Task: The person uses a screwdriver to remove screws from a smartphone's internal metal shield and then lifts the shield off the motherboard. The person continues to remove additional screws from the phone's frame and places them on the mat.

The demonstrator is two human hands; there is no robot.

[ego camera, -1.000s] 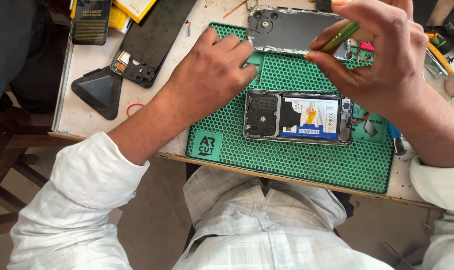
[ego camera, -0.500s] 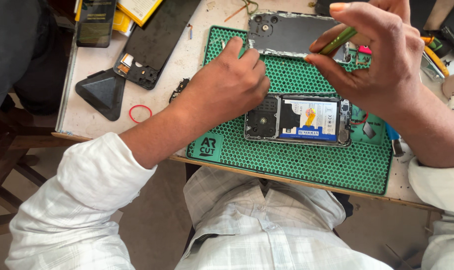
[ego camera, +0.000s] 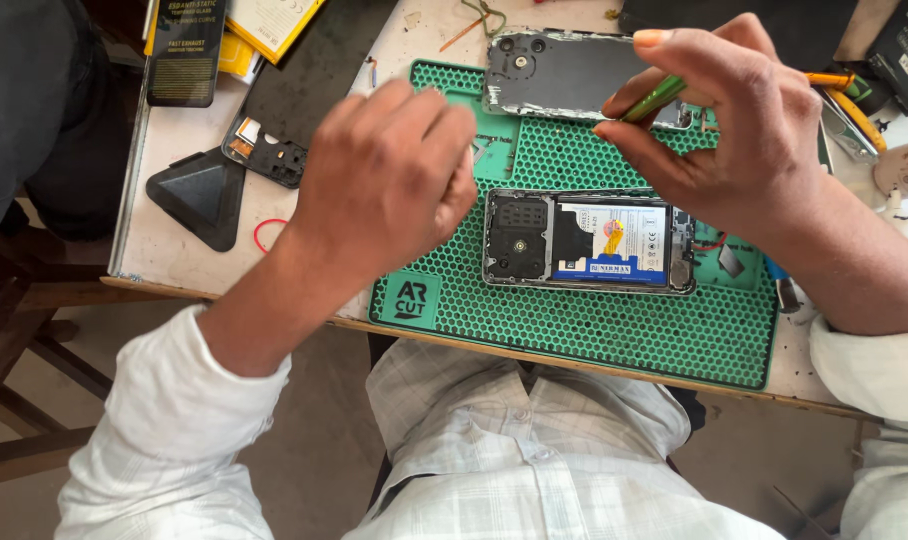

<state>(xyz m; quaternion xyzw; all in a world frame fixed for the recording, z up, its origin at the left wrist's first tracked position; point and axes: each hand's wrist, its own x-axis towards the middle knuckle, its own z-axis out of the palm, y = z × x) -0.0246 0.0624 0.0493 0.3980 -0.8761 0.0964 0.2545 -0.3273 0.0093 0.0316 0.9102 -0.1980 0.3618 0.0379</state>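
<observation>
We see bright, even daylight, perhaps arriving from 1 o'clock, where the surface (ego camera: pixel 189 255) washes pale. Our left hand (ego camera: pixel 389 185) is slightly motion-blurred; the floor at 8 o'clock lies dim and soft.

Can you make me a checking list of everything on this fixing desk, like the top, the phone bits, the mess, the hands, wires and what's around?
Surface: green mat on a pale table.
Job's things: opened phone lies flat on the mat; grey back cover beyond it.
Clutter: black triangle pick, red ring, dark panel, yellow boxes.
Hands: left hand curled, holding nothing visible; right hand pinches a green tool.
Cables: nothing seen.
Surroundings: wooden chair at left.
</observation>
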